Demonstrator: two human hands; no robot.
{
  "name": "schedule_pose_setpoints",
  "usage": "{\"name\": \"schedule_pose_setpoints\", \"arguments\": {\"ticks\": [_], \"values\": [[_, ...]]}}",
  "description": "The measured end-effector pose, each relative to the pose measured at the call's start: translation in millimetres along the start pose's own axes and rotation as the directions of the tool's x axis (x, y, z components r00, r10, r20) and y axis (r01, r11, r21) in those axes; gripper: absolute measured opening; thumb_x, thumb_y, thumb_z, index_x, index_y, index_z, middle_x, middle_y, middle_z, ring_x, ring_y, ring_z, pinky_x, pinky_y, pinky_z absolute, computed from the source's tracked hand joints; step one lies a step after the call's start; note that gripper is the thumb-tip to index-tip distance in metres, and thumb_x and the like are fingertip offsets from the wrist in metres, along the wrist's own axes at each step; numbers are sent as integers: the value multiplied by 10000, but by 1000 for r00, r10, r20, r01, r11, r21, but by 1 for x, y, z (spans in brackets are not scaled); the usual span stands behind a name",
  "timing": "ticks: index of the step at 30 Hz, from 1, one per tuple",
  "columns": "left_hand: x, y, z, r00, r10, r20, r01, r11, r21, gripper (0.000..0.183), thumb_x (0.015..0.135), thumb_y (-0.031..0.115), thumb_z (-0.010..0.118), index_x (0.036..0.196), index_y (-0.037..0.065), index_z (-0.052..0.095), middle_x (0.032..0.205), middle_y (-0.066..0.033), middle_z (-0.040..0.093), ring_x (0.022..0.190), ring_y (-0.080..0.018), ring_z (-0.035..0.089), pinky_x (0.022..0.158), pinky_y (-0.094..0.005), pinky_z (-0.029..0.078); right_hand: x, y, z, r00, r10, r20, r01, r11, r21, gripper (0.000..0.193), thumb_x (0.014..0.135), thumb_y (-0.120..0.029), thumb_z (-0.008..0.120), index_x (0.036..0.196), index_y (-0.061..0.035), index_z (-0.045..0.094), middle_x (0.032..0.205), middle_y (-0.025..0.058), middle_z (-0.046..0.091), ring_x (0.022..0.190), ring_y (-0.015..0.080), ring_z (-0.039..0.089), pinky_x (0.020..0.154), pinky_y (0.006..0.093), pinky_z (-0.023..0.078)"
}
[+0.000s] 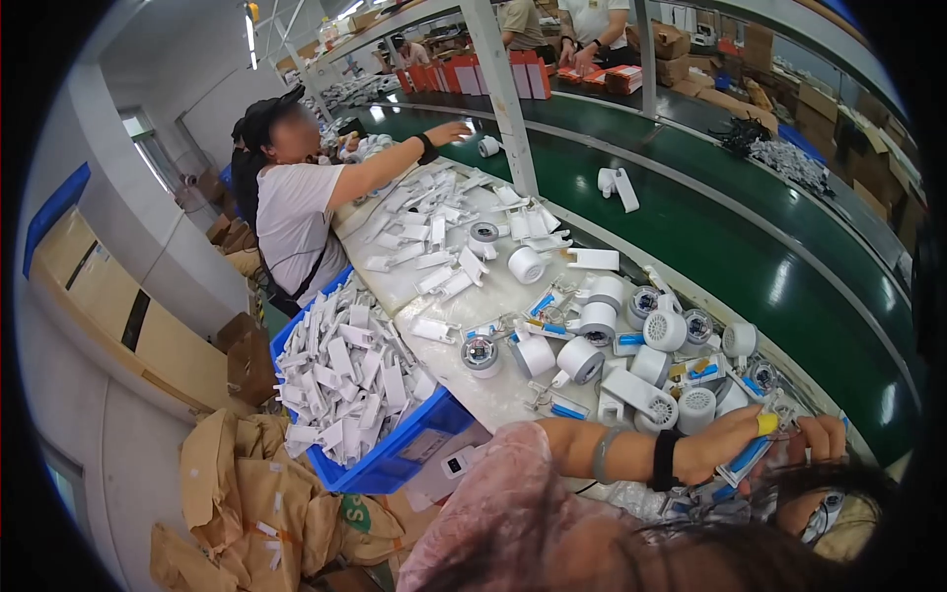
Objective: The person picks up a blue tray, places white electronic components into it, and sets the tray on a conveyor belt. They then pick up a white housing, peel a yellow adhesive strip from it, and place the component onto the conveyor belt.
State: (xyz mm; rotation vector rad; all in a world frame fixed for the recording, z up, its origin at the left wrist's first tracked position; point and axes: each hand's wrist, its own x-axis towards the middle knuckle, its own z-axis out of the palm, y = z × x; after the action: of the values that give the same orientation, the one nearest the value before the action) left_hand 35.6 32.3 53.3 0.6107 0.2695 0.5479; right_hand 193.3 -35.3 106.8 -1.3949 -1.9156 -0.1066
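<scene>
My left hand [725, 446], with a black band at the wrist, reaches across the near right of the table. Its fingers are closed on a white plastic housing with a blue battery cell [752, 455]; a yellow cover shows on one fingertip. On the far side of that housing, the curled fingers of my right hand [821, 436] touch it. Dark hair hides much of the right hand and the lower part of the housing. Beside my left hand lie white fan heads [695, 407] with grilles, and a white fan handle [639, 395].
A blue crate [419, 444] full of white handle shells stands left of the table [419, 340]. Beyond the table runs a green conveyor belt [691, 212] carrying a white fan [619, 187]. A metal post [500, 99] rises at its edge. A co-worker [296, 183] reaches over the belt.
</scene>
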Motion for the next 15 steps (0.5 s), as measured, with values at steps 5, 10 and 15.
{"name": "schedule_pose_setpoints", "arguments": {"ticks": [5, 10, 15], "values": [[8, 5, -5, 999, 19, 38, -23, 994, 111, 353, 976, 322, 464, 1223, 70, 445, 894, -59, 540, 635, -117, 580, 423, -264, 504, 2, -2, 6, 986, -1, -168, 0, 1000, -3, 249, 745, 136, 581, 962, 16, 590, 851, 143, 549, 768, 267, 553, 671, 315, 439], [6, 9, -11, 993, 99, 66, -106, 987, 121, 308, 967, 218, 436, 1228, 55, 430, 880, -72, 538, 560, -118, 549, 356, -254, 438, 1, 5, 15, 983, 51, -179, -26, 990, 136, 257, 716, 148, 599, 940, 21, 594, 833, 142, 584, 755, 268, 574, 673, 308, 451], [7, 7, -6, 984, 170, 54, -176, 974, 141, 287, 928, 146, 391, 1198, 53, 420, 840, -64, 522, 503, -118, 516, 326, -255, 433, -1, 3, 6, 985, 123, -119, -91, 966, 242, 240, 698, 143, 621, 906, 23, 603, 834, 141, 600, 752, 265, 584, 680, 311, 459]]}}
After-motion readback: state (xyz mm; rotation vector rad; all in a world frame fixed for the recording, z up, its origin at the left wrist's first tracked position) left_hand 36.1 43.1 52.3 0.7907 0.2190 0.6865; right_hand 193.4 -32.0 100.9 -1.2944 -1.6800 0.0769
